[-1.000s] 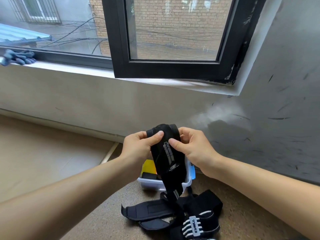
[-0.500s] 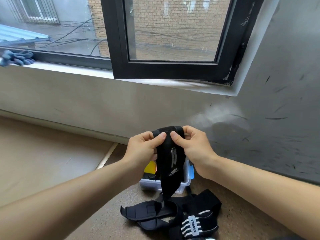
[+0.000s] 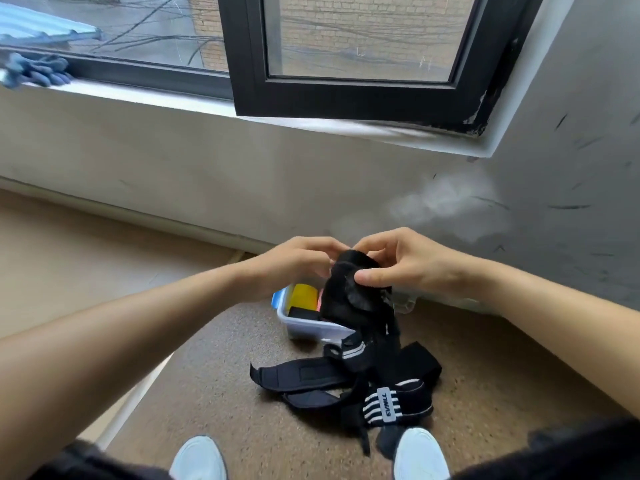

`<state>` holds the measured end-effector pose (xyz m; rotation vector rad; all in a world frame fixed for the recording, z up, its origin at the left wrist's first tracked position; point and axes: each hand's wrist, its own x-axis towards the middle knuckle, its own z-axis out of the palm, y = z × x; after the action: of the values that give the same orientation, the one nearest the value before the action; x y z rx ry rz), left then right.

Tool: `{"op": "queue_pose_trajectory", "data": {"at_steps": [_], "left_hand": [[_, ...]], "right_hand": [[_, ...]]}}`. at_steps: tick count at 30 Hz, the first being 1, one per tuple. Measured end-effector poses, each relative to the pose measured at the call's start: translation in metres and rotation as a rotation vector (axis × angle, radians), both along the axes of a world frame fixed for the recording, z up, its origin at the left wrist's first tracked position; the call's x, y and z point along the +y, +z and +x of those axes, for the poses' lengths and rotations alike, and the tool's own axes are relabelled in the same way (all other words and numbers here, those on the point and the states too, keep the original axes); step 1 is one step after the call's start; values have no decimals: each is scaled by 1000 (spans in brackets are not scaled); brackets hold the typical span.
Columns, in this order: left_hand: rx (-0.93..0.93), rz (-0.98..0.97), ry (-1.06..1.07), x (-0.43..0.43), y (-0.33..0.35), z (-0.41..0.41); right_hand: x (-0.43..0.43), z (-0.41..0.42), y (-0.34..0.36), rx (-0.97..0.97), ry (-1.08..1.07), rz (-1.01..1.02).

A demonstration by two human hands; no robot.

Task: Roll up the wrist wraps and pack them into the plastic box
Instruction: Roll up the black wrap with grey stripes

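Since a moment ago both hands have dropped lower. Left hand (image 3: 294,261) and right hand (image 3: 405,261) pinch the black wrist wrap (image 3: 349,289) above the plastic box (image 3: 304,327) — rolling looks underway. Next: wind in its hanging tail; more wraps (image 3: 346,379) lie on the floor.

2 hands (image 3: 298,261) (image 3: 408,261); 1 plastic box (image 3: 304,323); 2 shoes (image 3: 199,459) (image 3: 420,453); wraps (image 3: 346,379) tangled, count unclear.
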<state>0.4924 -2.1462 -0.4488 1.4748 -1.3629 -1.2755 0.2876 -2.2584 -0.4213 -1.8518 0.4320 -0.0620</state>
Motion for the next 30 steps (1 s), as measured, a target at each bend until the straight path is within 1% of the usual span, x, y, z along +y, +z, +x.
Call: {"op": "queue_pose_trajectory", "data": {"at_steps": [1,3,5,7,13,16,19,21,24,27,30], "left_hand": [[-37,14,-50,1,-1,-1],[-172,35,-93,3,-5,2],[-340,42,-140,4,-14,15],[-440,77,-158,7,-21,29],[-479,87,-71,11,-25,57],[-514,96,-87,14,-23,62],[-582,143,-116,18,-21,68],[-558,154,-93,19,-20,70],[-377,121,3,18,-15,64],[-135,17,133,13,1,49],[6,-119,268,8,19,32]], "right_hand": [[-1,-1,1,10,17,-18],[-5,-4,-2,39,36,-72],[-13,-7,-7,77,4,-138],[-23,-12,-11,107,-46,-194],[-50,-23,-21,178,-201,-296],[-58,-27,-26,197,-263,-324],[-62,-30,-29,188,-297,-300],[-63,-31,-32,176,-316,-300],[-62,-28,-38,126,-337,-248],[-56,-22,-46,128,-313,-196],[-47,-13,-54,161,-266,-155]]}}
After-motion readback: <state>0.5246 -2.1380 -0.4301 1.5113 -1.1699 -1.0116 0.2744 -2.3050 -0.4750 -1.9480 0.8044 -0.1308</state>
